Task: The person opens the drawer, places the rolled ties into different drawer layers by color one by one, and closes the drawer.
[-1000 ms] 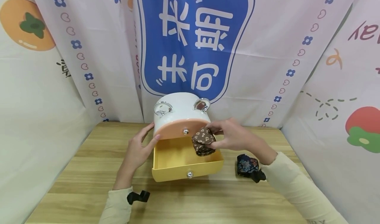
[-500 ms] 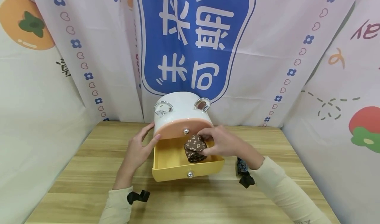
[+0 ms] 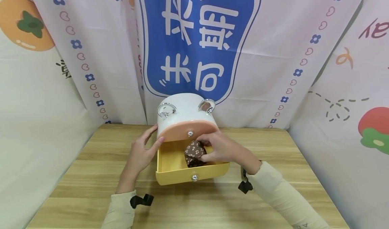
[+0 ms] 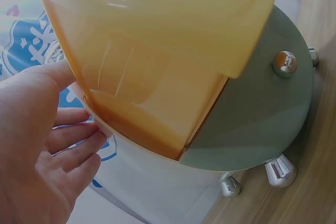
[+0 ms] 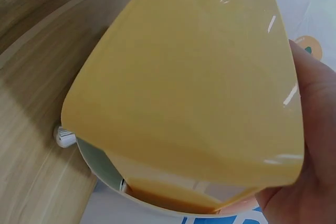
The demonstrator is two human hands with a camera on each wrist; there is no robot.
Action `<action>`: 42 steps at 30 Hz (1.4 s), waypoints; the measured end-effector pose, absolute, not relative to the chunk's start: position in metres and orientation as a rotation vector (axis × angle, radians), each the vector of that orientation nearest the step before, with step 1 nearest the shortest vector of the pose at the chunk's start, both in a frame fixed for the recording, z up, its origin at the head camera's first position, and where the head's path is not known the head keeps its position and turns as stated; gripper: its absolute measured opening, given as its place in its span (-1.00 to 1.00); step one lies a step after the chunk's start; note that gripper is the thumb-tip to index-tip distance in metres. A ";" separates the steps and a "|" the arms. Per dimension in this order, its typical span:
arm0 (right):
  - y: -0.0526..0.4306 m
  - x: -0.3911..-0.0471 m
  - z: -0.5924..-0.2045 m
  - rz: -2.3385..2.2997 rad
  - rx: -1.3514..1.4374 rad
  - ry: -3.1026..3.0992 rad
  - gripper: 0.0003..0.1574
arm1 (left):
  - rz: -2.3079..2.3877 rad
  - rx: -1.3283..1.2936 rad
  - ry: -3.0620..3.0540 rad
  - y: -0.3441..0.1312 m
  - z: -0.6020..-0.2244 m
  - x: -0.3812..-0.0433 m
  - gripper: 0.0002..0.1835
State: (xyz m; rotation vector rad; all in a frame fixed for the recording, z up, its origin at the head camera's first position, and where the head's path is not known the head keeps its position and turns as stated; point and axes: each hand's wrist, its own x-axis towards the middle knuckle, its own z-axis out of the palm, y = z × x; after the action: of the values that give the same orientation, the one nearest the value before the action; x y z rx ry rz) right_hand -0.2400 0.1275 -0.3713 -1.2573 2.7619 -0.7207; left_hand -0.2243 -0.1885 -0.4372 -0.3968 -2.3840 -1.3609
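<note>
A small rounded white cabinet (image 3: 185, 107) stands on the table with its yellow middle drawer (image 3: 176, 177) pulled out. My left hand (image 3: 143, 151) rests against the cabinet's left side, thumb at the front edge; in the left wrist view its fingers (image 4: 79, 156) lie along the white shell. Over the drawer's right half, my right hand (image 3: 223, 149) pinches a rolled brown floral cloth (image 3: 194, 151) between thumb and fingers. The cloth's lower part sits below the drawer's rim. In the right wrist view the yellow drawer front (image 5: 194, 87) hides the cloth and most fingers.
Above the open drawer is a closed orange drawer (image 3: 179, 131) with a silver knob; below it, a green drawer (image 4: 252, 114). Two silver rings (image 3: 167, 110) sit on the cabinet's top. A printed curtain (image 3: 258, 70) hangs directly behind.
My right hand has moved left and down, taking the brown floral cloth into the drawer. My right forearm now covers the dark blue floral bundle on the table. The left hand has stayed put.
</note>
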 end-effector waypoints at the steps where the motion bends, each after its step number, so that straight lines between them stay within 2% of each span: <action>1: 0.126 -0.240 -0.372 -0.710 -1.270 2.766 -0.43 | -1.358 -0.397 -2.385 -0.189 -0.437 -0.224 -0.35; 23: 0.114 -0.242 -0.386 -0.611 -1.347 2.722 -0.43 | -1.372 -0.389 -2.392 -0.191 -0.438 -0.225 -0.35; 35: 0.126 -0.239 -0.374 -0.581 -1.324 2.698 -0.25 | -1.379 -0.403 -2.375 -0.190 -0.440 -0.225 -0.36; 42: 0.136 -0.232 -0.359 -0.602 -1.235 2.706 -0.26 | -1.378 -0.404 -2.372 -0.190 -0.440 -0.227 -0.36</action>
State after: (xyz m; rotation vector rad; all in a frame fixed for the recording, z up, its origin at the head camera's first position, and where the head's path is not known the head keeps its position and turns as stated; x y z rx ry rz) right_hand -0.2320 0.1357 -0.3586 -1.2347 2.7056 -0.6022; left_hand -0.2268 -0.1899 -0.4402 -0.4042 -2.3723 -1.3785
